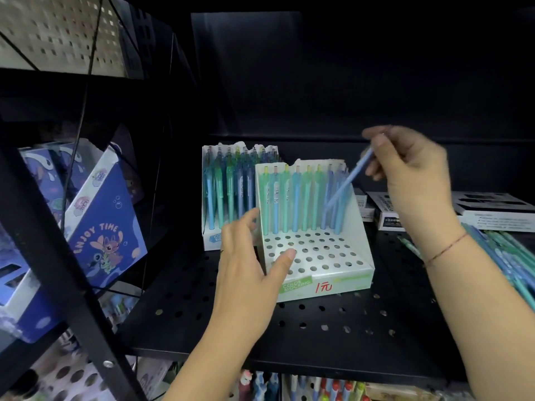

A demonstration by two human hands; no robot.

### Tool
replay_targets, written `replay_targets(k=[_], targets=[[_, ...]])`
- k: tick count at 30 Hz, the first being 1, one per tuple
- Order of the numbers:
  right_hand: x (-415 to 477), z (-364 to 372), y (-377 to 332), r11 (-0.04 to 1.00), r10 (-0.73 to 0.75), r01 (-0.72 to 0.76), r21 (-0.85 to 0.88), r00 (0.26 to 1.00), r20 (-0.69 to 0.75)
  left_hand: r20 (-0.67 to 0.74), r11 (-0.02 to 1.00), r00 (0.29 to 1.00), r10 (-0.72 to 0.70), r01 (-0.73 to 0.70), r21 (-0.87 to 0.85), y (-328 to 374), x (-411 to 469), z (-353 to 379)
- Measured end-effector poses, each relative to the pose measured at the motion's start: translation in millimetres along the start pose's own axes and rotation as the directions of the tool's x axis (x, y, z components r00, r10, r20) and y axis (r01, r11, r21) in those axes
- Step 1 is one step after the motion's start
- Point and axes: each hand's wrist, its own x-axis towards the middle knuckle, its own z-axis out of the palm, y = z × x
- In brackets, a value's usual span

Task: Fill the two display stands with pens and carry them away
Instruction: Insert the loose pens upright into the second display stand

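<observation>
Two white cardboard display stands sit on a black perforated shelf [318,319]. The rear stand [210,238] is packed with blue and green pens. The front stand [327,256] has one back row of pens and several bare holes. My left hand [246,267] holds the front stand's left wall, thumb inside on the holed base. My right hand [411,180] pinches a light blue pen [347,183], tilted, its tip down at the right end of the back row. A pile of loose blue and green pens [509,261] lies at the far right.
Black and white boxes [492,209] lie at the back right of the shelf. A slanted black frame bar [58,250] crosses the left side, with blue cartoon-print boxes [104,227] behind it. More stationery shows on the shelf below [304,386].
</observation>
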Motion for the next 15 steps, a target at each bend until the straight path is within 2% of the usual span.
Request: replay_targets(k=[3,5,15], targets=[[0.6,1.8,7.5,0.988,-0.031,0.032,-0.153,0.999,0.009,0.140,0.997,0.987,-0.078,0.078,0.006,-2.0,1.9,2.7],[-1.9,7.3,11.0,0.973,-0.047,0.058,-0.223,0.997,0.053,0.181,0.993,0.977,-0.111,0.114,-0.006,-4.1,2.1,4.0],[-8.3,16.7,16.0,0.928,-0.112,0.139,-0.346,0.989,0.098,0.185,0.992,0.977,-0.105,0.116,-0.046,-7.6,2.4,4.4]])
